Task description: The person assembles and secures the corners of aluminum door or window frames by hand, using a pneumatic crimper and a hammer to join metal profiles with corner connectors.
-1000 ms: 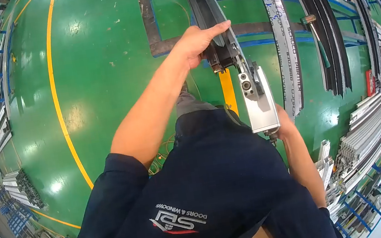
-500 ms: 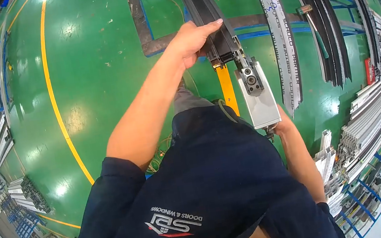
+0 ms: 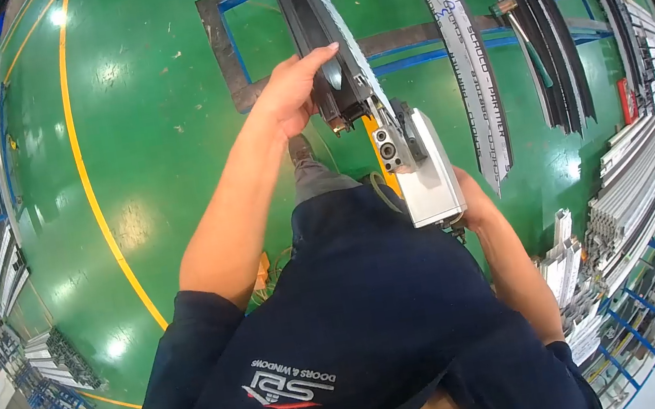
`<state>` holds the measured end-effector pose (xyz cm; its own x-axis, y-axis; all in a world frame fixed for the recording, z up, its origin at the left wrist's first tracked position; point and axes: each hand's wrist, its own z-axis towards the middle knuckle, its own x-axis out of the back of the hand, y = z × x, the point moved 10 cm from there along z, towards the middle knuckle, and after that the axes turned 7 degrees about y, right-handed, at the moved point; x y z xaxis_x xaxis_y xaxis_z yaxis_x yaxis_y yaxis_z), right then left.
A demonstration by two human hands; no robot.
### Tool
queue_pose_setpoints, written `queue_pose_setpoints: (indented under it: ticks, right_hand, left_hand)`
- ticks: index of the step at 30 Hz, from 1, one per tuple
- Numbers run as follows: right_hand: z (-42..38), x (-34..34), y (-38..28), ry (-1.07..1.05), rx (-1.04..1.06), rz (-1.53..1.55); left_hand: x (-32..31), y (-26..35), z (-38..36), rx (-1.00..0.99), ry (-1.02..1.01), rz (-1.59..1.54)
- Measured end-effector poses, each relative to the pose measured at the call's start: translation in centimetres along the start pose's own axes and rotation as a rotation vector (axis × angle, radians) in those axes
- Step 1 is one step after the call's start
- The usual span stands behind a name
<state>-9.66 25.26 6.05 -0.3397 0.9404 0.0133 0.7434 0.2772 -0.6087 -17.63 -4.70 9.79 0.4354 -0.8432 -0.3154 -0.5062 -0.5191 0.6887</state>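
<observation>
My left hand (image 3: 291, 94) is closed around the near end of a long dark window-frame profile (image 3: 307, 25), its thumb lying across the top. A pale, film-like strip covers the profile's right side. At its near end sits a silver box-shaped tool (image 3: 431, 180), with a metal head (image 3: 391, 151) carrying round bolt-like parts close against the profile. My right hand (image 3: 472, 195) is closed at the tool's lower right side; its fingers are mostly hidden behind the casing.
A blue-edged dark stand (image 3: 225, 59) supports the profile. To the right lie a film-wrapped profile (image 3: 470, 73), several dark profiles (image 3: 557, 68) and a hammer (image 3: 521, 36) on them. Stacked light profiles (image 3: 638, 183) fill racks at far right. A yellow line (image 3: 80, 157) crosses the green floor.
The dark profile has rolled so its pale right side now shows. The tool and both hands have shifted left in view, the tool's head tilting with the profile.
</observation>
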Motion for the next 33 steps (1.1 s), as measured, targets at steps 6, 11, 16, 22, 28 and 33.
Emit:
queue_pose_setpoints:
  ticks: [6,11,16,22,28,33]
  right_hand:
    - [-0.4,-0.3,-0.5,0.008,0.01,-0.12]
    - [-0.4,0.1,-0.4,0.037,0.032,-0.073]
    - [0.3,1.0,0.5,0.041,0.108,-0.081]
    - [-0.5,0.6,-0.4,0.046,0.049,-0.043]
    - [-0.1,1.7,1.9,0.035,-0.102,0.015]
    - [0.0,2.5,1.0,0.063,-0.032,-0.102]
  left_hand:
    - [0.1,-0.1,-0.1,0.0,-0.024,-0.025]
    - [0.2,-0.1,-0.6,0.005,-0.019,-0.054]
    - [0.6,-0.5,-0.9,0.036,-0.048,-0.083]
    - [0.5,-0.2,-0.8,-0.006,-0.025,-0.076]
    - [-1.0,0.2,-0.1,0.005,-0.13,-0.084]
    - [-1.0,0.1,-0.1,0.019,-0.151,-0.09]
